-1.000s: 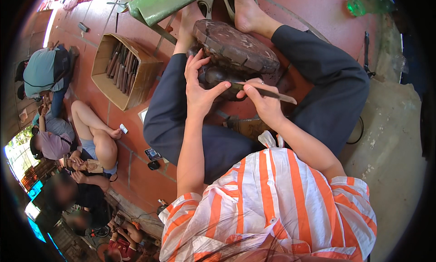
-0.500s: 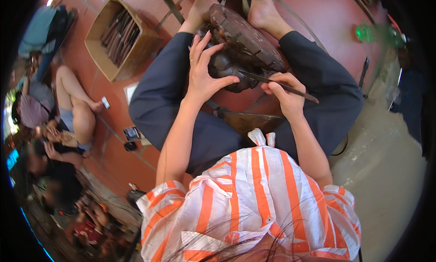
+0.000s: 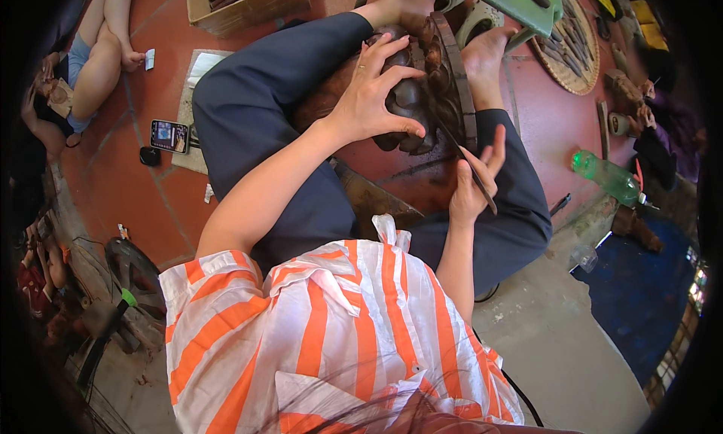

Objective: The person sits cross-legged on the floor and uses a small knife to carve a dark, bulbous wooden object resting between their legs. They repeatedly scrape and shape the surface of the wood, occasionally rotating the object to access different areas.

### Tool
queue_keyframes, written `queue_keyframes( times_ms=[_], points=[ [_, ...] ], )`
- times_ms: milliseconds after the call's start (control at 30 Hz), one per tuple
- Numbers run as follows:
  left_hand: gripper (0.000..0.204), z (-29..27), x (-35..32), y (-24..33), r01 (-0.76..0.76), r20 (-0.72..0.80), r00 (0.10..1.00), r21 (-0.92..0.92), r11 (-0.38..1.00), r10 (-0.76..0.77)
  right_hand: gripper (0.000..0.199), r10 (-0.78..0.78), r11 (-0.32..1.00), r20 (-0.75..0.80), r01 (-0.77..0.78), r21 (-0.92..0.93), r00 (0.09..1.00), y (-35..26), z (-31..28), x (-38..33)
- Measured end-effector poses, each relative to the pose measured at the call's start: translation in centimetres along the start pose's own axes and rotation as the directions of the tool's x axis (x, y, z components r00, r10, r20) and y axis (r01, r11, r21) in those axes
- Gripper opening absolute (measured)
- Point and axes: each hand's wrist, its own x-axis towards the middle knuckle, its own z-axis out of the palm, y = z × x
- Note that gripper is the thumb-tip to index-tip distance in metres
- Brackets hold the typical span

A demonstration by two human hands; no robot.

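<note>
A dark brown carved wooden piece with rounded bulges stands on the floor between my legs and feet. Its flat, notched side faces right. My left hand reaches over it with fingers and thumb spread in a wide curve; whether the fingertips press on the wood cannot be made out. In my right hand is a thin dark carving tool, lying between thumb and fingers, with some fingers stretched out. The tool's tip points up and left to the wood's lower right part.
At upper left stands a cardboard box of dark-handled tools. A phone lies left of my knee. A woven tray of tools, a green stool and a green bottle are at right. Other people sit on both sides.
My view has swung right. The carved piece has turned, so its notched side now runs nearly straight up and down. My right-hand fingers have straightened, and the tool slants more steeply.
</note>
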Motion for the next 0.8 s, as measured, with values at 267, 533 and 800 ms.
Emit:
queue_keyframes(
  times_ms=[267, 533, 800],
  points=[
    [0.073, 0.6, 0.2, 0.3, 0.014, -0.049, 0.999, -0.075, 0.997, -0.018, 0.019, 0.006, 0.995, 0.091, 0.003, -0.096, 0.996, 0.4, 1.3, 0.4],
    [0.062, 1.8, 0.7, 2.4, 0.150, -0.161, 0.976, 0.022, 0.988, -0.145, 0.020, 0.025, 0.996, -0.034, -0.028, -0.083, 0.999, 1.6, 1.7, -0.3],
    [0.073, 0.7, 0.5, 1.3, 0.113, -0.009, 0.993, -0.109, 0.988, -0.115, 0.020, 0.052, 0.998, 0.008, -0.052, -0.048, 0.999, 0.5, 1.7, -0.4]
  ],
)
